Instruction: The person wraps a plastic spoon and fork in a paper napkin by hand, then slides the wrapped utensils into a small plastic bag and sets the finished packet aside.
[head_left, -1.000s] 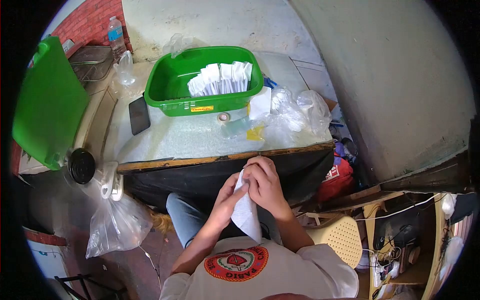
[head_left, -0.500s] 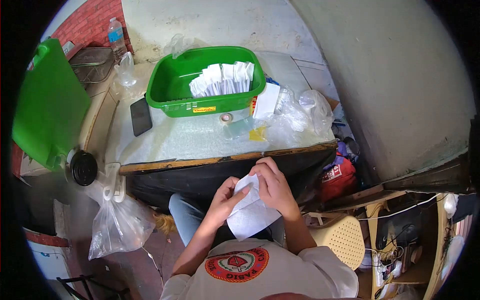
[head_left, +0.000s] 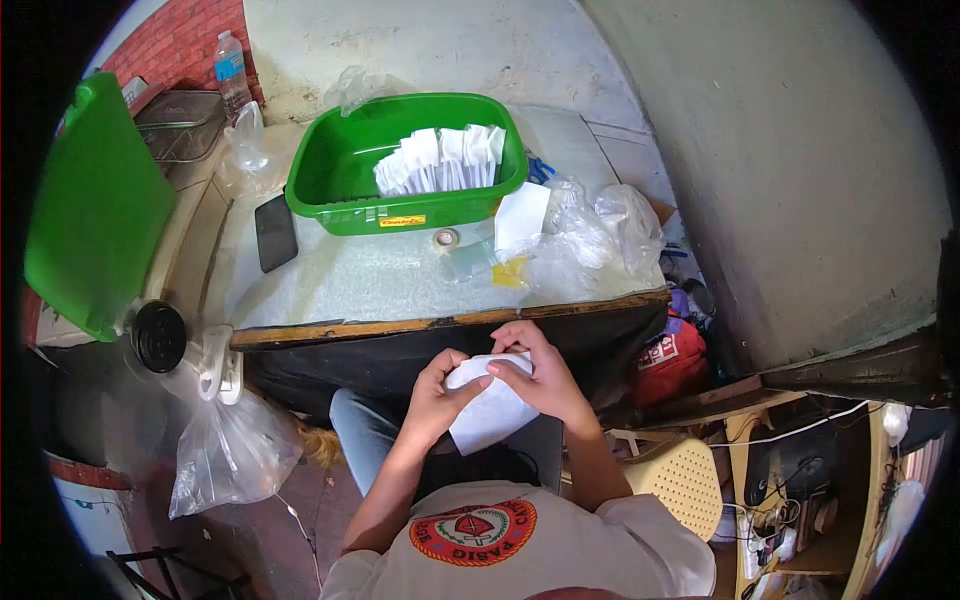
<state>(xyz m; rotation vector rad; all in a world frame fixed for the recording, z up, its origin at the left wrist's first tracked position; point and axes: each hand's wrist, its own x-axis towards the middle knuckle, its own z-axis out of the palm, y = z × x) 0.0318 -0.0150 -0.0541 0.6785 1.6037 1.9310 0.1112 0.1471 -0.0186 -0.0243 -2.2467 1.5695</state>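
Note:
My left hand (head_left: 438, 398) and my right hand (head_left: 546, 378) both grip a white sheet of paper (head_left: 490, 418) above my lap, just in front of the table edge. Both thumbs press on its near face by the upper edge, while the other fingers curl behind it and are partly hidden. The top of the paper looks bent over or folded. Beyond it on the table stands a green plastic basin (head_left: 348, 212), where white folded paper pieces (head_left: 440, 160) are lined up in a row.
A phone (head_left: 276, 232) lies left of the basin. Near the front are a tape roll (head_left: 445, 239), another white sheet (head_left: 521, 216) and clear plastic bags (head_left: 590, 240). Blue-handled scissors (head_left: 540, 170) lie behind them. A plastic bag (head_left: 232, 455) hangs at left; a yellow stool (head_left: 672, 485) stands right.
My right hand has come down and its fingers have curled over the paper's top edge. The upper part of the paper now looks bent over, and both thumbs lie nearer each other.

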